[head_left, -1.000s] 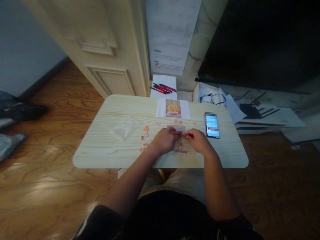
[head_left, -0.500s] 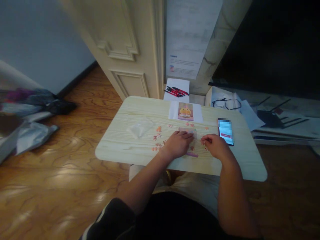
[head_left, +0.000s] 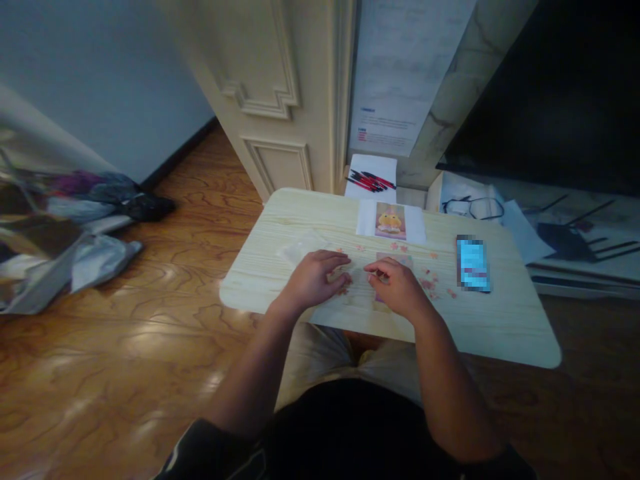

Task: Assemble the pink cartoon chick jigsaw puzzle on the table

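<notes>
My left hand [head_left: 315, 278] hovers low over the left-middle of the pale wood-grain table [head_left: 260, 267], fingers stretched and thumb apart, beside small orange-pink puzzle pieces [head_left: 344, 288]. Close to its right, my right hand [head_left: 397, 288] has thumb and fingertips brought together in a pinch. Whatever is between those fingertips is too small to make out. Under the right hand lies a pinkish rectangular panel [head_left: 404, 261], mostly covered by the hand. More puzzle pieces [head_left: 429, 285] are scattered to the right of it, and several others [head_left: 399, 247] lie beyond it.
A printed picture of a yellow figure [head_left: 391, 221] lies at the table's far edge. A clear plastic bag [head_left: 300, 247] is at left, a lit phone [head_left: 473, 264] at right. Red and black pens [head_left: 371, 181] rest on paper behind the table. Bags [head_left: 105, 257] lie on the floor at left.
My left hand has moved left off the pinkish panel and its fingers have parted. My right hand has shifted left from the pieces onto the panel. The camera view has turned slightly left.
</notes>
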Demonstrator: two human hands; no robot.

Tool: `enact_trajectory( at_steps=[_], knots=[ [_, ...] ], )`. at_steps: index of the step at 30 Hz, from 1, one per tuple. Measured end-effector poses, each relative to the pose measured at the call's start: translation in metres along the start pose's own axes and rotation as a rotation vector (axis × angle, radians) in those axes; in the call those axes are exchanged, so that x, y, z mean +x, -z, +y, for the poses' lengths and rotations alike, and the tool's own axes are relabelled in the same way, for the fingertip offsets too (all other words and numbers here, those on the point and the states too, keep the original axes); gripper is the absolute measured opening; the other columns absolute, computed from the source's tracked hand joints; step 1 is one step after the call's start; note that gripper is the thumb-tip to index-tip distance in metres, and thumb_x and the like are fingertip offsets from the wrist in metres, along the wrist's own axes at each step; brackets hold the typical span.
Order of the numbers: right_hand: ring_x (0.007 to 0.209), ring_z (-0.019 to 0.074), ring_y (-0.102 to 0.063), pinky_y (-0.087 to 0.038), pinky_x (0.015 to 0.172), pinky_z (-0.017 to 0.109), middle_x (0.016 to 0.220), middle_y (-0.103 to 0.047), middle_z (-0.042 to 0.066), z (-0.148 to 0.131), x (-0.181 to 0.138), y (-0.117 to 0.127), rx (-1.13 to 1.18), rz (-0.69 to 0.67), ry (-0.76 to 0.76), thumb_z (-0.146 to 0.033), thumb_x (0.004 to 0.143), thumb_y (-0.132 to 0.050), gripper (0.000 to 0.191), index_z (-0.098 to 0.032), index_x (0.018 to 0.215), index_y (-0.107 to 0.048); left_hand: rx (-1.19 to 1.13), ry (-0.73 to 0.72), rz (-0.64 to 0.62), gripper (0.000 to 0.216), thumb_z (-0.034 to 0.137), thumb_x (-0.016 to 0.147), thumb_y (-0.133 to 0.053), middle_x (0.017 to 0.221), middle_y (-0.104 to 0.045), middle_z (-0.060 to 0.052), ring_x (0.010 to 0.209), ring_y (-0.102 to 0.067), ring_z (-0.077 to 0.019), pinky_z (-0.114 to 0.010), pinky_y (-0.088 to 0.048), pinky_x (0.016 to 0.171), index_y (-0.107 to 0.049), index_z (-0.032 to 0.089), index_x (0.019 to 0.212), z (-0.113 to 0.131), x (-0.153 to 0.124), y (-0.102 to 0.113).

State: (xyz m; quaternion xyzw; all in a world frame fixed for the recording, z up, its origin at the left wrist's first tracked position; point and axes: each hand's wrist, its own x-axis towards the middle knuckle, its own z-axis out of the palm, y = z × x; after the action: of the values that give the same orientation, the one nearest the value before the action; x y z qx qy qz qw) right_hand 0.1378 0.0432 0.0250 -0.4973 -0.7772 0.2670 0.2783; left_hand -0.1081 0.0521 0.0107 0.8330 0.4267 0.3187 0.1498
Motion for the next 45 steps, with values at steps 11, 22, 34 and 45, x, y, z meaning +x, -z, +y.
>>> enact_trajectory(
  at_steps=[11, 22, 34, 45],
  knots=[
    [0.104, 0.0219, -0.060, -0.047, 0.094, 0.033, 0.106, -0.068, 0.008, -0.042, 0.052, -0.074, -0.336, -0.144, 0.091, -0.015, 0.094, -0.065, 0.012, -0.021, 0.098, -0.075, 0.031, 0.150, 0.148, 0.021, 0.033, 0.089, -0.070, 0.109, -0.076, -0.005, 0.101, -0.070, -0.0231, -0.039, -0.056, 0.094, -0.076, 0.024, 0.106, -0.021, -0.047, 0.036],
    [0.086, 0.0181, -0.071, -0.053, 0.082, 0.031, 0.094, -0.078, 0.002, 0.020, -0.001, 0.008, 0.068, 0.111, -0.252, -0.019, 0.090, -0.066, 0.011, -0.023, 0.096, -0.075, -0.053, -0.007, 0.061, 0.019, 0.029, 0.092, -0.066, 0.109, -0.075, -0.005, 0.104, -0.069, -0.0234, -0.040, -0.054, 0.095, -0.074, 0.024, 0.108, 0.013, -0.008, -0.010],
    [0.082, 0.0209, -0.072, -0.055, 0.079, 0.034, 0.091, -0.079, 0.004, 0.065, -0.059, 0.047, 0.115, 0.114, -0.409, -0.029, 0.088, -0.065, 0.013, -0.023, 0.091, -0.076, -0.015, -0.133, -0.135, 0.022, 0.036, 0.095, -0.064, 0.119, -0.074, -0.008, 0.110, -0.069, -0.0251, -0.043, -0.053, 0.095, -0.074, 0.023, 0.110, 0.072, 0.031, -0.081],
    [0.082, 0.0199, -0.072, -0.053, 0.077, 0.031, 0.091, -0.079, 0.002, 0.021, -0.012, 0.005, 0.063, 0.081, -0.220, -0.024, 0.090, -0.067, 0.010, -0.025, 0.095, -0.076, 0.040, -0.026, -0.039, 0.017, 0.031, 0.097, -0.060, 0.100, -0.077, -0.006, 0.094, -0.069, -0.0223, -0.042, -0.053, 0.086, -0.076, 0.025, 0.095, 0.055, 0.001, -0.045]
  ],
)
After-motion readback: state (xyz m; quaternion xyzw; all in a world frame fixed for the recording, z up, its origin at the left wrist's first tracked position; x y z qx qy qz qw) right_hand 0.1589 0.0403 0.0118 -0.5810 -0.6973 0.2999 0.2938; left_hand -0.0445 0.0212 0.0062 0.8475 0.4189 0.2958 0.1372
